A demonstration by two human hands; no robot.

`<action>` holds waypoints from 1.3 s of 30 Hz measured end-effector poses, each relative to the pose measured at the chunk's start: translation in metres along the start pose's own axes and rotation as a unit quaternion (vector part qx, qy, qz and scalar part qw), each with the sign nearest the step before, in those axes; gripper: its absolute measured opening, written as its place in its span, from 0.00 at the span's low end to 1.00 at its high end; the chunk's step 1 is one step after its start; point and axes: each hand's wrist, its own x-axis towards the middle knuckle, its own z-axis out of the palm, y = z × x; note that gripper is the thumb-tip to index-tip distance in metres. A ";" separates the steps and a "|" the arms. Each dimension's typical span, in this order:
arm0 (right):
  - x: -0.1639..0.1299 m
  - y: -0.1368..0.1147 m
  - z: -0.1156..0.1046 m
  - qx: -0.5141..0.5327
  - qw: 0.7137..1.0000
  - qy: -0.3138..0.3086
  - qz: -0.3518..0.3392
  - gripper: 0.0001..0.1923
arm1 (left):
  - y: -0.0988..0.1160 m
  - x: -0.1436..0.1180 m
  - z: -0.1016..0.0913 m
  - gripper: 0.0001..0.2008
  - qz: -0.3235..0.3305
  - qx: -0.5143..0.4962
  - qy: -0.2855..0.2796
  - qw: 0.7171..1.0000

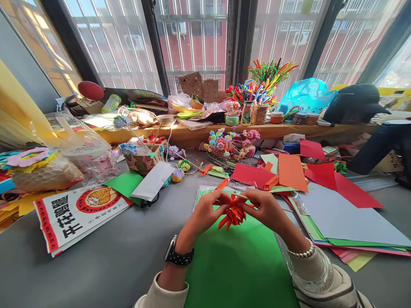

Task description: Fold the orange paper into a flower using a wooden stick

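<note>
A red-orange paper flower [235, 216] with many pointed petals is held up between both hands, over a green sheet [240, 265] on the table. My left hand [210, 211] pinches its left side with thumb and fingers. On the other side, my right hand [263, 207] pinches the upper right petals. The fingertips of both hands almost meet at the flower's top, and the exact grip there is partly hidden. Just beyond the hands lie an orange paper strip [222, 184] and a red paper piece [252, 174].
Coloured paper sheets [359, 218] are stacked at right, with an orange sheet [291, 172] behind. A printed paper bag [86, 214] and a white paper piece [152, 182] lie left. Behind stand a flower basket [144, 160], small crafted flowers [229, 143] and a cluttered sill [192, 130].
</note>
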 end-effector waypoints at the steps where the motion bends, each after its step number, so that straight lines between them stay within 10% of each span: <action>1: 0.000 0.000 0.000 -0.003 1.000 -0.001 0.000 0.08 | 0.000 0.000 0.000 0.05 -0.003 0.000 -0.001 1.000; 39: -0.002 -0.005 0.008 -0.114 0.992 0.048 -0.033 0.08 | 0.007 -0.001 -0.008 0.03 0.014 0.107 0.001 0.994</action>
